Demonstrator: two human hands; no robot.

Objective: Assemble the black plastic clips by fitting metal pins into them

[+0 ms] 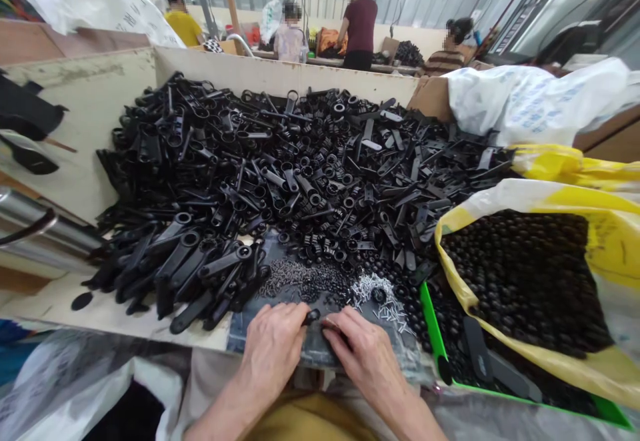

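Observation:
Over the front edge of a dark work mat (240, 331), my left hand (277, 336) is closed on a small black plastic part (312, 316), whose rounded end sticks out past the fingertips. My right hand (364, 342) is just beside it, thumb and fingers pinched together; what lies between them is too small to make out. Beyond the hands lie a heap of silver pins (376, 294), small black pieces (327, 282) and tiny brownish-grey bits (287, 276). Finished-looking black handle-shaped parts (187, 261) are piled to the left.
A large mound of black plastic parts (280, 161) fills the boarded bench (280, 68). At right, a yellow-white sack (453, 254) of black balls stands by a green tray (431, 324). A metal flask (40, 228) lies left. Several people (361, 21) are at the back.

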